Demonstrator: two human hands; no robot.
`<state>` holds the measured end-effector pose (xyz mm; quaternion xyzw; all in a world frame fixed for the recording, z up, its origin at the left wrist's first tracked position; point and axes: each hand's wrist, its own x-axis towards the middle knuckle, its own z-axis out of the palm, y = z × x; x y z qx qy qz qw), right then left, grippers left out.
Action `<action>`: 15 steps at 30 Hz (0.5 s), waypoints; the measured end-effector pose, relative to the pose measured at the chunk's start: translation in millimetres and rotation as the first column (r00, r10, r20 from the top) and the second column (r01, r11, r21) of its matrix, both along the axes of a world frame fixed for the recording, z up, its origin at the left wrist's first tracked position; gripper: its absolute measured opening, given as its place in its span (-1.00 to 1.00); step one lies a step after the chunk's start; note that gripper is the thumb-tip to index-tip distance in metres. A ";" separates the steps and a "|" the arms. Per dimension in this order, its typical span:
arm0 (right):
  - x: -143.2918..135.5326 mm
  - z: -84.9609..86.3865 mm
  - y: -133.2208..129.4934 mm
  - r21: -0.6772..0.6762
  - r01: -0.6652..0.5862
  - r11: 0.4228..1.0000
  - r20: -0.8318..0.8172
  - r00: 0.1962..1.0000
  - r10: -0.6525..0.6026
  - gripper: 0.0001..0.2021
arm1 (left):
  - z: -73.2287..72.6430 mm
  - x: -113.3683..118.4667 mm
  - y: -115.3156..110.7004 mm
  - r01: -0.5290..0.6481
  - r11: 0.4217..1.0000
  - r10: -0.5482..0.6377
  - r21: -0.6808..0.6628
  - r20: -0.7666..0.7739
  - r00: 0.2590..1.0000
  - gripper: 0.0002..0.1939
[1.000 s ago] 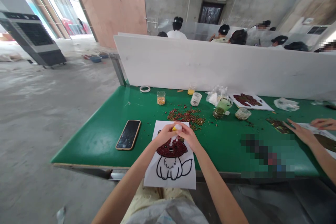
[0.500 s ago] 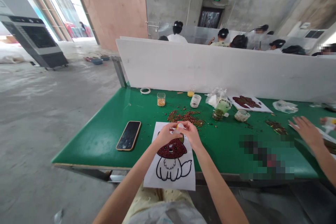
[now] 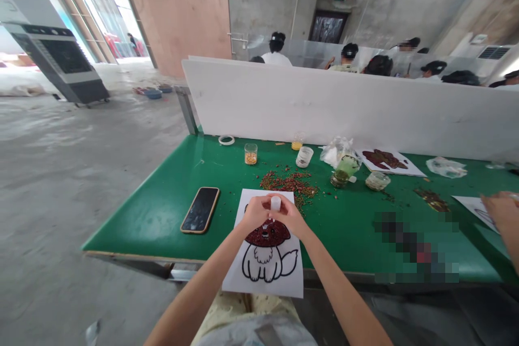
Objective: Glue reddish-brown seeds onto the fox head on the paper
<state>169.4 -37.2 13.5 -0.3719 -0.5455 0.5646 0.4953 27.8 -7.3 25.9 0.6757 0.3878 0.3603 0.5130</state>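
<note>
Over the upper part of the drawing sheet (image 3: 272, 286), both my hands meet around a small white bottle (image 3: 275, 203). My left hand (image 3: 257, 213) grips it from the left, fingers closed. From the other side, my right hand (image 3: 290, 214) is wrapped on it too. Only the bottle's white end shows between the fingers; the rest is hidden. On the sheet is a black-outlined cartoon animal; its head (image 3: 267, 233) is filled dark red and its body is white. Loose reddish-brown and green grains (image 3: 290, 184) lie just beyond the paper.
A phone (image 3: 200, 210) lies left of the sheet. Behind stand a cup of yellow kernels (image 3: 251, 154), a whitish cup (image 3: 304, 157), a tipped green container (image 3: 345, 170) and a clear jar (image 3: 378, 181). A white partition (image 3: 324, 108) borders the table. A co-worker's hand (image 3: 503, 216) is at right.
The bottle has turned between my hands, its white end now facing up, and my hands have dropped slightly. The co-worker's hand has moved right, uncovering paper.
</note>
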 end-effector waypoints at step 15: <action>-5.4 -19.0 1.2 -0.098 0.145 0.985 -0.066 0.986 -0.152 -0.47 | -15.5 0.2 2.0 -0.084 0.994 0.092 0.066 -0.128 0.987 -0.79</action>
